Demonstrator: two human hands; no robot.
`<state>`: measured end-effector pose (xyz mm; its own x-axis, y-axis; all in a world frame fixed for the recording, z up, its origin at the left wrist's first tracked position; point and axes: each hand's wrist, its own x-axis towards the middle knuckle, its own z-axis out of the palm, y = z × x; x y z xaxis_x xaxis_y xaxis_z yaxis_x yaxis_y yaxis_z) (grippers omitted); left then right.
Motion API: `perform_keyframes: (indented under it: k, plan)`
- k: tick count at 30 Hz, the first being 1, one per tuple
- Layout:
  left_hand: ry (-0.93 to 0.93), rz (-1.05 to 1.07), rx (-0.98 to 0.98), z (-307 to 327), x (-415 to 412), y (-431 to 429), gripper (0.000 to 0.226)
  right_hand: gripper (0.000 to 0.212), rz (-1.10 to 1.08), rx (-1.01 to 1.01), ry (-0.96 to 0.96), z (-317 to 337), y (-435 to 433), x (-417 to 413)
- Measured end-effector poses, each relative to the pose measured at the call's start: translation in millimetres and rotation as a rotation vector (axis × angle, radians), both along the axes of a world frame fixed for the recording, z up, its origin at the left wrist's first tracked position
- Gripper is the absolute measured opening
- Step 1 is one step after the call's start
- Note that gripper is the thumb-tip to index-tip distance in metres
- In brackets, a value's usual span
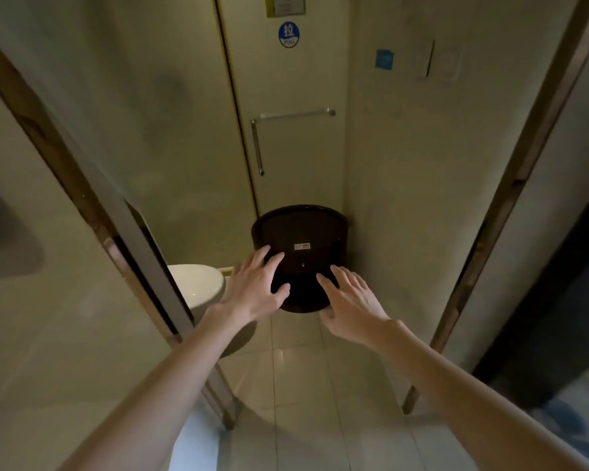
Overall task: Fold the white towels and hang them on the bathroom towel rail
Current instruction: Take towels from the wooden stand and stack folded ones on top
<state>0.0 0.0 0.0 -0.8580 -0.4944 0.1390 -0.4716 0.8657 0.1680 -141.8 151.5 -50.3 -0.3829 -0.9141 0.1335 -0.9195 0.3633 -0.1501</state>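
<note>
Left arm: extended forward from the lower left, forearm bare, wrist about level. My left hand (255,287) is palm-down with the fingers (276,258) straight and fanned apart and the thumb out to the right.

Right arm: extended forward from the lower right, likewise bare. My right hand (351,304) is palm-down, with the fingers spread and pointing up and to the left.

Grip, left: fully open, holding nothing. Its fingertips overlap the left edge of a dark round tub (300,229). I cannot tell whether they touch it or hover above it.

Grip, right: fully open, holding nothing. Its fingertips overlap the tub's lower right part. Contact cannot be told here either.

The tub stands on the tiled floor (303,385) in the corner between the glass door and the right-hand wall. Its flat round face is turned towards me and bears a small white label (301,246), which lies between my two hands and just beyond the fingertips.

Task item: the towel rail (296,113) is a horizontal metal bar on the glass door. It lies straight ahead, well above and beyond both hands. A vertical handle (257,147) hangs from its left end.

Other items: a round blue sticker (288,34) sits higher on the door. A white toilet (198,283) lies just left of my left hand, partly hidden behind the door frame (48,141).
</note>
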Motion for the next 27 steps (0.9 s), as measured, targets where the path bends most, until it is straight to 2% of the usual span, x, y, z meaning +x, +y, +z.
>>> perform_keyframes:
  k: [12,23,27]
  plan:
    - [0.005,0.113,0.041,-7,-78,-93,0.070,0.070,0.020,0.020,-0.125,-11,-107,-90]
    - [-0.021,0.106,0.078,-26,-146,-211,0.072,0.072,0.031,0.068,-0.074,-22,-214,-150]
    - [-0.021,0.088,0.057,-34,-169,-249,0.072,0.074,-0.010,0.067,-0.111,-25,-247,-172]
